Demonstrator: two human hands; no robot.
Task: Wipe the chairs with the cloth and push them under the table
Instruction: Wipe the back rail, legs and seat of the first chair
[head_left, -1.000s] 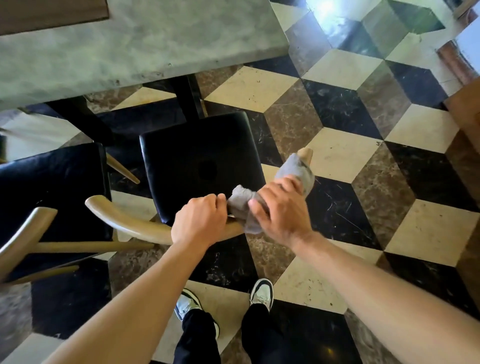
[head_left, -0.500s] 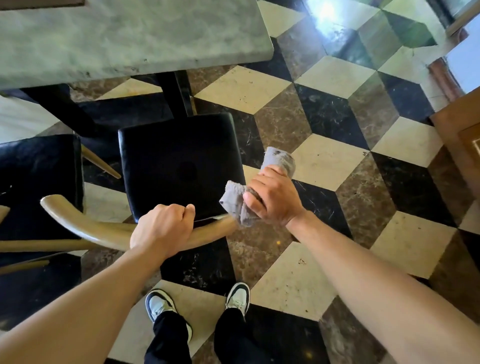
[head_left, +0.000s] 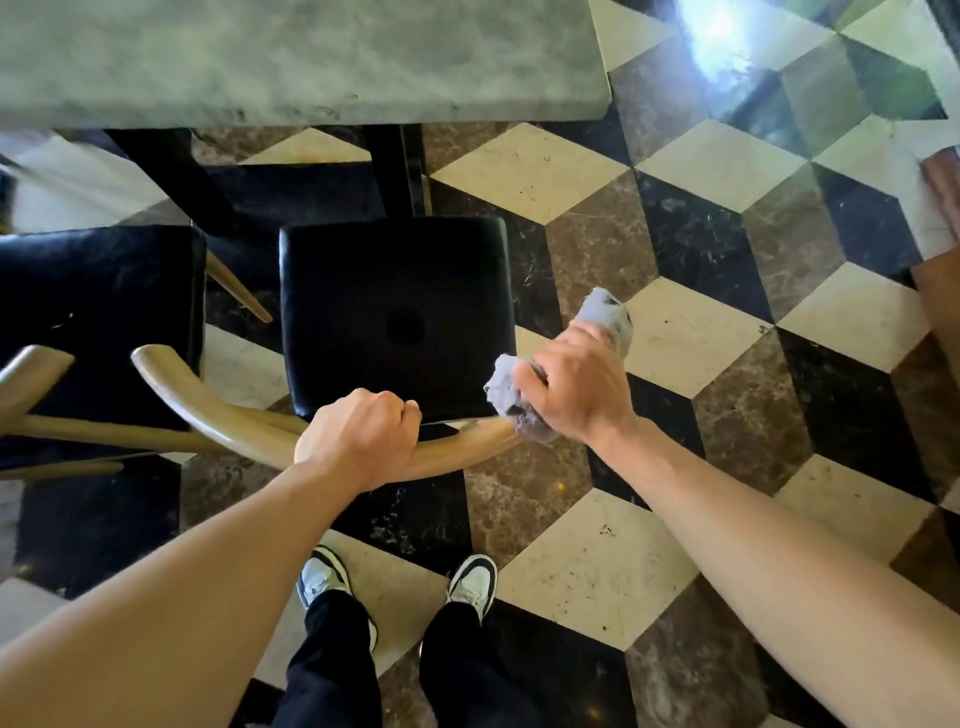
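— How are the two grips set?

— The left hand (head_left: 358, 436) is closed tight around the curved wooden backrest (head_left: 228, 415) of the nearer chair, fingers wrapped over its top edge. The right hand (head_left: 571, 384) is clenched on a bunched grey cloth (head_left: 605, 314), which is pressed against the right end of the same backrest; part of the cloth sticks out above the knuckles and part is squeezed out below the fingers.

— And the chair itself, how is it seen?

— A square black padded seat (head_left: 395, 312) with a glossy, leather-like sheen is seen from above, framed by the pale wood rail. It is placed just in front of the table (head_left: 291, 57), its front edge close to the black table legs but not pushed beneath the top. A second chair (head_left: 93, 322) of the same kind is set beside it on the left, only partly in view.

— What is noted of the surface and the room?

— The tabletop is of mottled grey-green stone. The floor (head_left: 717, 332) is laid in cream, brown and black marble diamonds forming a cube pattern, with a bright glare at the upper right. Black trousers and black-and-white shoes (head_left: 472, 582) are seen below, planted behind the chair.
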